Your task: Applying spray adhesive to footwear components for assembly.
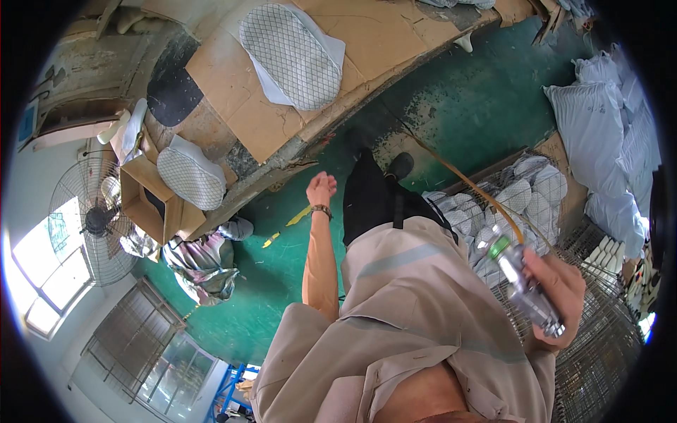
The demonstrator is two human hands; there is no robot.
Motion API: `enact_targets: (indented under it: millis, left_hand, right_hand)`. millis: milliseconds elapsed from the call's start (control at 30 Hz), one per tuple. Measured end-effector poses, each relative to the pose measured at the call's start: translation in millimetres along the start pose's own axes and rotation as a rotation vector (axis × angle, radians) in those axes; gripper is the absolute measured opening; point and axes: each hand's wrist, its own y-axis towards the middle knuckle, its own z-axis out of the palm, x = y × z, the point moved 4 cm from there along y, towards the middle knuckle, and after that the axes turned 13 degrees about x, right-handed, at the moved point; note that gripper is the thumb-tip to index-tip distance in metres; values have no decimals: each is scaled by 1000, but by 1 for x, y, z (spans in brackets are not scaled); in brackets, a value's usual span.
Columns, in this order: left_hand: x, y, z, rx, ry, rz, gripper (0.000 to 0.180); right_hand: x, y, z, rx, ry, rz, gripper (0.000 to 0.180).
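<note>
My right hand (562, 290) is wrapped round a silver metal hand tool (522, 287) with a green ring at one end. An orange-brown hose (469, 182) comes up from the floor toward the tool; I cannot make out the tool's exact kind. My left hand (322, 189) hangs in front of the workbench with its fingers curled in, and nothing shows in it. A dark bracelet is on that wrist. On the cardboard-covered workbench (384, 39), beyond my left hand, lies an oval white pad (290, 58) with dark crisscross lines.
A second crisscross pad (190, 173) sits near an open cardboard box (151, 204). A caged fan (95, 218) stands at the left, near a bundle of patterned cloth (204, 268). To my right are a wire basket of white pads (518, 197) and stacked white sacks (589, 134).
</note>
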Motion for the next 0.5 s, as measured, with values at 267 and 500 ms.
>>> enact_targets:
  millis: [267, 500]
  left_hand:
    - [-132, 62, 55, 1, -246, 323, 36]
    - [-179, 73, 75, 7, -276, 328, 34]
  right_hand:
    - [22, 25, -14, -35, -110, 239, 56]
    - [37, 64, -15, -129, -145, 75, 64]
